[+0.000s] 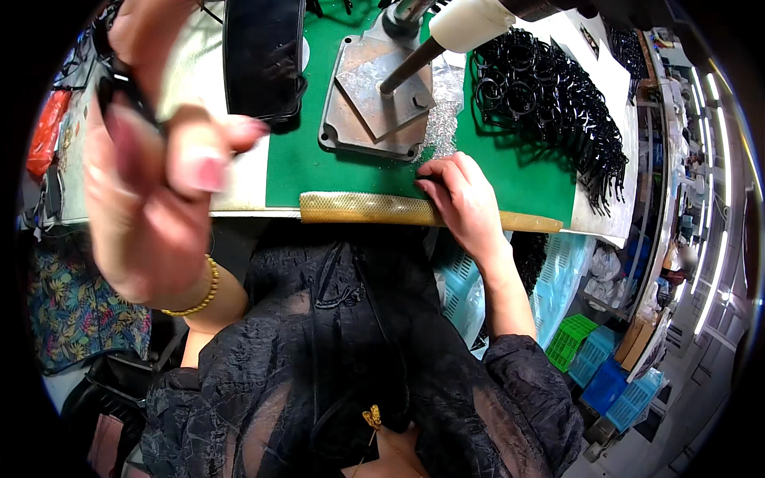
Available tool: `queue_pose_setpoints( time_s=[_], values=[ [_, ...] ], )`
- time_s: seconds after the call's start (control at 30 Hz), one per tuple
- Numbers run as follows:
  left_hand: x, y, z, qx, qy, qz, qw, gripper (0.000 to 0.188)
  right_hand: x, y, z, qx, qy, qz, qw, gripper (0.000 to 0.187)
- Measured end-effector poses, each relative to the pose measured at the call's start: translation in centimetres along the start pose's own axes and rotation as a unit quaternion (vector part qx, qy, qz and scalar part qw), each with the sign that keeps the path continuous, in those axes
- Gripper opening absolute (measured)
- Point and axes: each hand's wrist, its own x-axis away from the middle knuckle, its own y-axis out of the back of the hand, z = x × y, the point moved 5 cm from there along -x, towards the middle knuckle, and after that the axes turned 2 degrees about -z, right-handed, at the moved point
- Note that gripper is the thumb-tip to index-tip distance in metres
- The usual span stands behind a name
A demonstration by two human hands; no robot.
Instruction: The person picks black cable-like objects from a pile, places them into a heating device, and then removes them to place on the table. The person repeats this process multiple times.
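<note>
My left hand [159, 191] is raised close to the camera and smeared by motion. A glossy black piece [119, 84] shows among its fingers, too blurred to name. On the green mat [299, 171], my right hand [466, 195] rests with thumb and forefinger pinched together beside a scatter of tiny silvery pieces [443, 127]. What lies between those fingertips is too small to make out. Left of it stands a metal press base [362, 119] with a diamond-turned plate. A heap of glossy black ring-shaped frames [550, 103] lies to the right.
A long black tray [263, 56] lies left of the press. A rod and a white cylinder [472, 22] hang over the base. A tan mesh-patterned roll [366, 207] runs along the table's front edge. Green and blue crates [570, 341] stand low on the right.
</note>
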Motion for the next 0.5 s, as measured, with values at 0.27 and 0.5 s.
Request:
queue_pose_setpoints(
  time_s=[0.27, 0.5],
  values=[
    [-0.1, -6.9, 4.1, -0.072, 0.169, -0.060, 0.981, 0.055, 0.4, -0.8, 0.1, 0.110, 0.041, -0.022, 0.993, 0.015],
    [1.1, -11.0, 6.6, 0.034, 0.297, 0.097, 0.950, 0.048, -6.9, 6.4, 4.9, -0.370, -0.036, -0.043, 0.927, 0.003]
  ],
)
